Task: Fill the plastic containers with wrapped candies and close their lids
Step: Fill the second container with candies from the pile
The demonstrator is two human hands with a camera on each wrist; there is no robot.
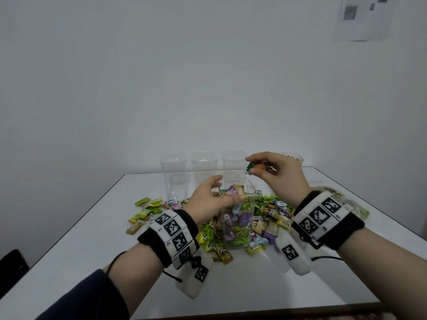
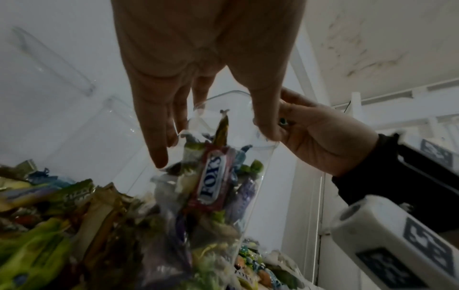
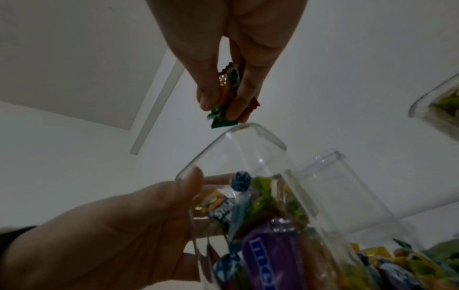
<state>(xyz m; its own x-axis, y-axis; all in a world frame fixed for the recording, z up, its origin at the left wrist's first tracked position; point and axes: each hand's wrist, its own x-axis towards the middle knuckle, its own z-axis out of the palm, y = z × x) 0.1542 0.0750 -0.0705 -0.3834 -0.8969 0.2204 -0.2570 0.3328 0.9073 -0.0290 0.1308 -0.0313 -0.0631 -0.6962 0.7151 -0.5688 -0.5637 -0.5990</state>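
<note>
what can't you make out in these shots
- Lids: none shows in any view.
- Far container: head view, right hand covers most of it.
- Candies it pinches: count and brand unclear; fingers cover them.
- Pile: left wrist view, blurred.
- Jar base: candies hide it.

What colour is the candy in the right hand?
Orange with green wrapper, clearest in the head view.
</note>
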